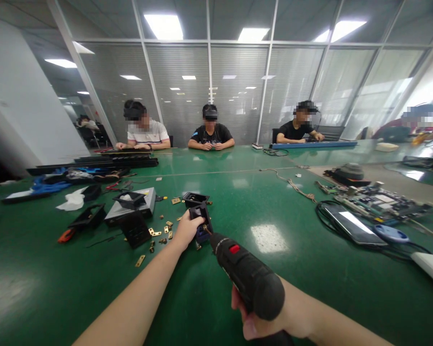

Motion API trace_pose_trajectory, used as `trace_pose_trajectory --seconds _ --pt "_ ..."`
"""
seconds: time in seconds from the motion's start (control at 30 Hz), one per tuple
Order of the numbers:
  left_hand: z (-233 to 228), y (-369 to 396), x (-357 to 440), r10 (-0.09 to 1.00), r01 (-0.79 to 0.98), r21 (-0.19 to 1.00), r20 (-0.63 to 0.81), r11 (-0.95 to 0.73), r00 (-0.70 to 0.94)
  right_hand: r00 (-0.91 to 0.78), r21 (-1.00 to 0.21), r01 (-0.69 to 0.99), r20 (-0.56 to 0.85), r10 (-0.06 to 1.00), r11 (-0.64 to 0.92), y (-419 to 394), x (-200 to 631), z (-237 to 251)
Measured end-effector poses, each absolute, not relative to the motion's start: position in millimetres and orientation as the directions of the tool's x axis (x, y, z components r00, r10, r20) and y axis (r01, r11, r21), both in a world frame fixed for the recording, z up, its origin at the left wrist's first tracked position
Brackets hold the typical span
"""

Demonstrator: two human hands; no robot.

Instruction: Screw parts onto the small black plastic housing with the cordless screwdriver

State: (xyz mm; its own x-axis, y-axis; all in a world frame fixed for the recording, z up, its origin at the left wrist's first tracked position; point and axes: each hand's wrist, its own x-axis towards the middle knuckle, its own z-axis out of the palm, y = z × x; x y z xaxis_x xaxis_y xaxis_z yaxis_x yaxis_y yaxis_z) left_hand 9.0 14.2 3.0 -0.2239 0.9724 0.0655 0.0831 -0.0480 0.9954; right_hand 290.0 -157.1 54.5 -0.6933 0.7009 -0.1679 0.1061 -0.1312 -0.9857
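Note:
My left hand (189,228) grips a small black plastic housing (206,214) on the green table, its thumb along the top. In my right hand (246,315) is a black cordless drill (250,271) with a red switch. The drill's tip points at the near side of the housing and seems to touch a brass-coloured piece there; the exact contact is too small to make out. A second black housing (195,198) lies just behind. Brass plates (140,261) and small brass screws (152,247) are scattered left of my left hand.
To the left are a grey metal box (149,204), more black housings (87,217) and blue gloves (49,185). On the right lie a phone (353,223), cables and a circuit board (386,202). Several people sit along the far side of the green table (216,166).

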Motion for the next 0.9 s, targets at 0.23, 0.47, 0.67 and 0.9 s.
trace_pose_trajectory --seconds 0.23,0.47,0.67,0.9 --pt "6.3 10.4 10.6 0.970 0.056 0.997 0.057 -0.044 -0.237 -0.693 -0.989 0.107 -0.144 0.707 -0.097 -155.8 290.8 58.8" --pt "7.1 10.7 10.0 0.970 0.065 0.997 0.052 -0.038 -0.237 -0.698 -0.989 0.089 -0.144 0.701 -0.115 -154.7 290.1 56.8" --pt "6.7 10.2 10.1 0.974 0.059 0.998 0.043 -0.030 -0.222 -0.712 -0.989 0.093 -0.147 0.687 -0.115 -153.4 291.7 60.3" --pt "8.7 9.4 10.7 0.973 0.074 0.997 0.034 -0.018 -0.228 -0.720 -0.994 0.084 -0.113 0.685 -0.075 -153.2 291.4 62.4"
